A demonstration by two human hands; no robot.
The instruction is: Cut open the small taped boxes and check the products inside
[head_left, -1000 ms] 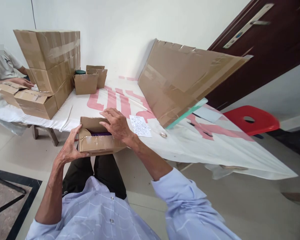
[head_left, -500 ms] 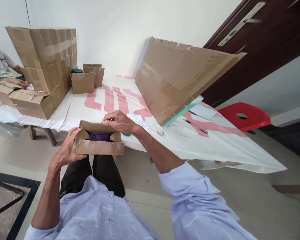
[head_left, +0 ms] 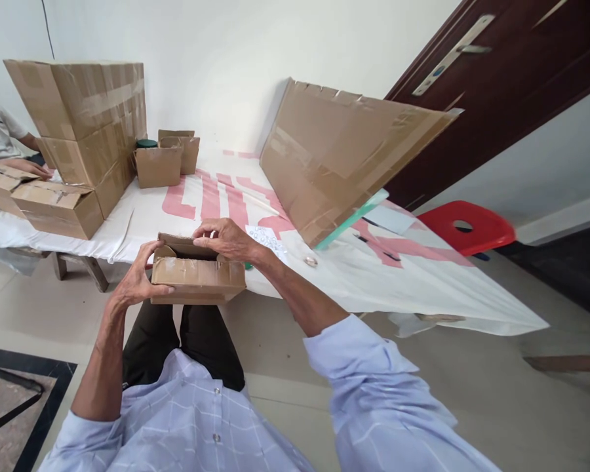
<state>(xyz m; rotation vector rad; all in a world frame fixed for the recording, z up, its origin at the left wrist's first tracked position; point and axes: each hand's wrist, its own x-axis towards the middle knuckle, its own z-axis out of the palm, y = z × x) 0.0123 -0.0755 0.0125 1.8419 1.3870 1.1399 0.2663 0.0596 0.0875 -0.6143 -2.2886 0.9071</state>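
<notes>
L hand [head_left: 138, 278] grips ctn [head_left: 199, 279] at end, R hand [head_left: 227, 240] pinches its flap [head_left: 178, 244]; nearby ppr [head_left: 266, 240] marked, illegible.

Room beyond the held box [head_left: 196, 274] — between stacked cartons [head_left: 91, 124] and cardboard sheet [head_left: 341, 151].

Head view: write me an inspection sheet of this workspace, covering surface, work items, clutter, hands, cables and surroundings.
Surface: white cloth with pink markings, creased.
Work items: one cardboard box, partly open; inside too dark to tell.
Clutter: stacked cartons at left, a white patterned sheet, a large cardboard panel.
Hands: left hand grips the box's left end; right hand touches its back flap.
Cables: one dark cord on the wall, upper left.
Surroundings: red stool, dark door, a co-worker's hand at far left.
</notes>
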